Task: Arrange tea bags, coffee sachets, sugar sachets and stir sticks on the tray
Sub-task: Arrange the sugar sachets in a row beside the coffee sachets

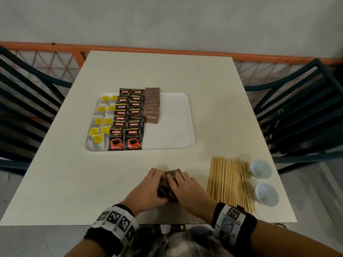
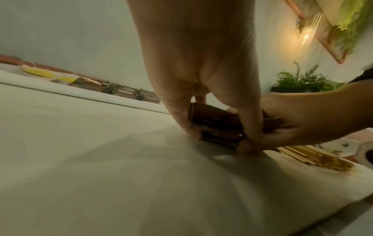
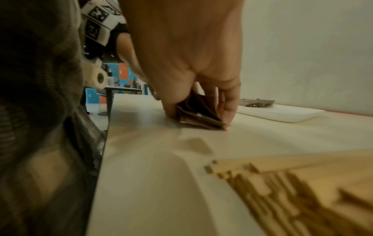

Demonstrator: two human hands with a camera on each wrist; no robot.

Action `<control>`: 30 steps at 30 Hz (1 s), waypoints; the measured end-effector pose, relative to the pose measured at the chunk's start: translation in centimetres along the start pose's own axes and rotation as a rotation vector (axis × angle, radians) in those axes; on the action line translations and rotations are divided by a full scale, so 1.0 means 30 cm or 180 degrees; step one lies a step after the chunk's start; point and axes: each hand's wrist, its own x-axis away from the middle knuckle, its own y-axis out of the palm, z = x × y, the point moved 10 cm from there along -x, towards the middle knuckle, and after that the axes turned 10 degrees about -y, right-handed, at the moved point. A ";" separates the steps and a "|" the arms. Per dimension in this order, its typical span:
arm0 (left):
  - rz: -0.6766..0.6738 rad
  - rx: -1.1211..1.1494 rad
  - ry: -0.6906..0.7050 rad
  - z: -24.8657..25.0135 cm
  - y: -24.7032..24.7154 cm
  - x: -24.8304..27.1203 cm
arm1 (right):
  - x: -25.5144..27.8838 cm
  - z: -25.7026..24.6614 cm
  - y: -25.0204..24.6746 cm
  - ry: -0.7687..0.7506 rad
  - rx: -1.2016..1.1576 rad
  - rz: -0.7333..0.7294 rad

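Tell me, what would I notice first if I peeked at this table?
Probably the white tray, its left half filled with rows of yellow-tagged tea bags, black coffee packets and brown sugar packets. Nearer, both hands, left hand and right hand, squeeze a brown packet stack beside wooden stir sticks.

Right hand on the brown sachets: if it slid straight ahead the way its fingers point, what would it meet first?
Probably the near rim of the white rectangular tray. The right hand, gripping the stack of brown sugar sachets, points away and slightly left; only bare cream table lies between. Depth is uncertain.
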 end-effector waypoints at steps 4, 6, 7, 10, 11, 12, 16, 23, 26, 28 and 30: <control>-0.0048 -0.0474 0.0131 -0.012 0.002 -0.001 | -0.015 -0.041 -0.034 -0.0218 -0.0057 0.0138; 0.0067 -0.0606 0.0139 -0.010 -0.005 0.002 | -0.020 -0.046 -0.048 -0.0266 -0.0174 0.0251; 0.0113 -0.0620 0.0153 -0.008 -0.010 0.004 | -0.020 -0.043 -0.057 -0.0281 -0.0277 0.0318; 0.0234 -0.0617 0.0196 0.003 -0.035 0.005 | -0.019 0.001 -0.071 -0.0164 -0.0880 0.0436; 0.0291 -0.0598 0.0210 0.011 -0.047 0.003 | -0.017 0.021 -0.078 -0.0101 -0.1107 0.0506; 0.0339 -0.0539 0.0211 0.017 -0.058 0.001 | -0.016 0.039 -0.089 -0.0048 -0.1342 0.0606; 0.0569 -0.0078 0.0269 0.044 -0.111 -0.009 | -0.001 0.110 -0.120 0.0236 -0.2507 0.0814; 0.1052 0.0956 -0.0101 0.043 -0.206 -0.005 | 0.050 0.244 -0.159 0.0701 -0.3619 0.1630; 0.1068 0.1099 -0.0221 0.040 -0.212 -0.017 | 0.056 0.268 -0.138 0.0876 -0.3870 0.1751; 0.1046 0.1165 -0.0254 0.039 -0.219 -0.024 | 0.059 0.281 -0.128 0.0920 -0.4071 0.1876; 0.1000 0.1320 -0.0307 0.033 -0.221 -0.029 | 0.060 0.289 -0.126 0.0922 -0.4279 0.1986</control>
